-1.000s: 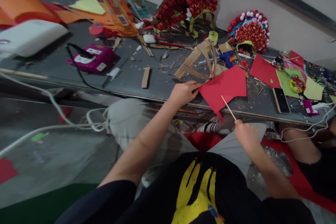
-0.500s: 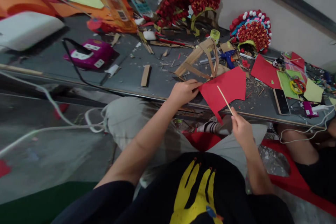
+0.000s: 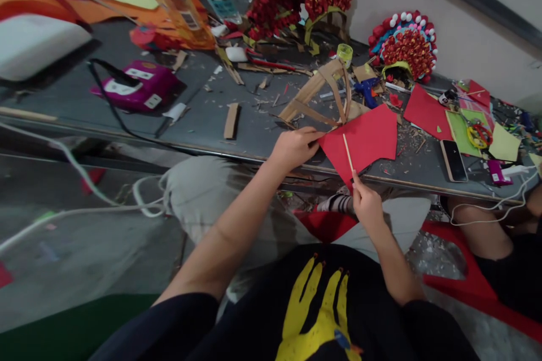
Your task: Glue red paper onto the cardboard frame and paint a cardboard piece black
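Observation:
A red sheet of paper (image 3: 368, 134) lies over the front edge of the table, one corner hanging down. My left hand (image 3: 295, 149) pinches the sheet's left corner between thumb and fingers. In my right hand (image 3: 367, 203) is a thin pale wooden stick (image 3: 348, 152), gripped near its lower end. The stick points away from me and lies across the left part of the red paper; whether it touches is hard to tell. Just behind the paper stands a cardboard frame (image 3: 315, 93) of curved strips.
A blue glue gun (image 3: 367, 92) and a yellow-green tub (image 3: 344, 54) sit behind the frame. To the right are a phone (image 3: 453, 161) and yellow-handled scissors (image 3: 479, 136). A purple power strip (image 3: 139, 86) with a black cable stands left. Another person's leg (image 3: 480, 231) is at the right.
My right hand has moved left with the stick, which now stands more upright in view over the paper's left part. My left hand keeps its place on the corner.

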